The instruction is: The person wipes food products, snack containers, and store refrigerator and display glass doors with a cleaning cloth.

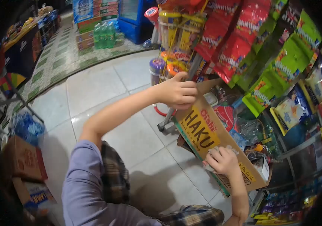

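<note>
- Left hand [178, 93], upper centre, curled at the box [205, 136] corner; its grip was hidden.
- Right hand [223, 162], lower right, clutched a half-covered cloth [233, 150] against it.

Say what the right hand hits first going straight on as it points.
Most likely the printed side of the cardboard box. The right hand has a crumpled pale wipe against its fingers; whether they already press the panel is unclear.

Left arm [121, 107] extended forward, left fingers [188, 91] curled, right forearm [239, 196] lower, right fingers [215, 155] bent, palm down
</note>
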### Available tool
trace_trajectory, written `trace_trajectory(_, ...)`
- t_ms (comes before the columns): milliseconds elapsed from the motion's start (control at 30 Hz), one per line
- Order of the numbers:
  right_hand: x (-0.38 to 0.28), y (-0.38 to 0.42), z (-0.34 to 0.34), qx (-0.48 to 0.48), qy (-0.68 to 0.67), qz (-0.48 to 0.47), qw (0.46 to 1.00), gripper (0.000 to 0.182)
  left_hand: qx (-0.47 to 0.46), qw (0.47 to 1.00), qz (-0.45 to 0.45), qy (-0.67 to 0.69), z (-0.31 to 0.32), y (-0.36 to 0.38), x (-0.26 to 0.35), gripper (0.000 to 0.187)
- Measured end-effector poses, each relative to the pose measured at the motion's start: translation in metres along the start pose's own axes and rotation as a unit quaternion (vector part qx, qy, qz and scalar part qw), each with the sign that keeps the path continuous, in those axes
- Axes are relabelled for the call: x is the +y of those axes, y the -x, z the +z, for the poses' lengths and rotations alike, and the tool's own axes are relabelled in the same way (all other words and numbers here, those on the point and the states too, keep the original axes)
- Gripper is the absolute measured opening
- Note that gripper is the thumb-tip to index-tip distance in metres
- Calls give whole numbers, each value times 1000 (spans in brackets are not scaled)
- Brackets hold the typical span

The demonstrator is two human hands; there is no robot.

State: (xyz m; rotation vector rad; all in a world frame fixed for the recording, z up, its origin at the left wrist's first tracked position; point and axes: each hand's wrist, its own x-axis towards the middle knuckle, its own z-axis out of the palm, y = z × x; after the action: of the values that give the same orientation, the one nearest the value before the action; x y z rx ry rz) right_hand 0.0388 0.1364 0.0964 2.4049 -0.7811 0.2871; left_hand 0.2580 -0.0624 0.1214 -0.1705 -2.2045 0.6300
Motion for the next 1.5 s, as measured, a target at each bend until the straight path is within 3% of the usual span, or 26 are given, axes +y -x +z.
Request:
trace_trajectory(67,11,-33,-9,-21,9,16,1000,21,137,989,-1,-52,-19,-22,-34,13)
trace_trajectory(100,19,-52,-14,-42,1,19,999,20,144,988,14,-51,-31,-23,-53,13)
trace_trajectory(133,28,-74,-18,-36,13,17,999,20,246,964,-85,-59,-42,-21,-69,16)
trace_trajectory(167,36,-96,-20,-42,17,26,999,20,340,919,-189,-60,-50,-19,-79,19)
trace_trajectory(233,48,-137,-23,-33,1,10,999,19,514,764,-370,120,-61,-20,-96,30)
trace_trajectory(267,51,-156,-22,-15,-12,7,1000,19,536,710,-415,190,-65,-25,-105,54)
trace_trajectory(300,52,-173,-19,5,-25,2,1000,19,534,709,-417,197,-59,-17,-122,54)
trace_trajectory(367,57,-194,-6,32,-20,-19,999,20,231,831,-503,59,-42,10,-160,69)
trace_trajectory(400,56,-200,1,62,-17,-46,997,21,169,832,-527,53,-47,12,-169,77)
trace_trajectory(433,53,-202,7,62,-16,-47,997,21,124,803,-580,57,-66,1,-156,65)
trace_trajectory(533,46,-210,26,145,-132,-37,980,24,99,805,-585,2,-69,-2,-151,60)
trace_trajectory(633,38,-197,45,186,-181,-44,965,23,114,832,-539,68,-67,-3,-159,59)
trace_trajectory(700,35,-188,53,227,-208,-54,950,23,245,811,-511,147,-70,-11,-161,53)
trace_trajectory(733,37,-186,55,242,-220,-65,943,24,245,815,-508,131,-75,-20,-155,53)
trace_trajectory(800,40,-186,53,252,-210,-76,941,24,418,758,-437,246,-84,-36,-143,59)
trace_trajectory(833,40,-186,50,246,-202,-72,945,24,411,765,-433,241,-84,-36,-139,59)
trace_trajectory(900,38,-186,46,279,-223,-69,931,24,543,701,-409,217,-75,-29,-129,69)
trace_trajectory(933,36,-186,43,282,-221,-78,930,24,543,700,-410,218,-69,-25,-124,69)
trace_trajectory(1000,35,-184,39,277,-217,-88,932,24,651,616,-337,287,-62,-19,-115,68)
trace_trajectory(1167,44,-179,16,271,-209,-67,937,27,694,609,-260,282,-61,-41,-117,65)
trace_trajectory(1300,55,-167,-1,331,-222,0,917,31,703,673,-212,83,-98,-43,-117,48)
trace_trajectory(1400,61,-165,6,416,-225,32,881,31,796,576,-168,76,-129,-47,-82,52)
trace_trajectory(1500,65,-166,28,510,-212,128,824,43,572,736,-214,291,-109,28,-38,65)
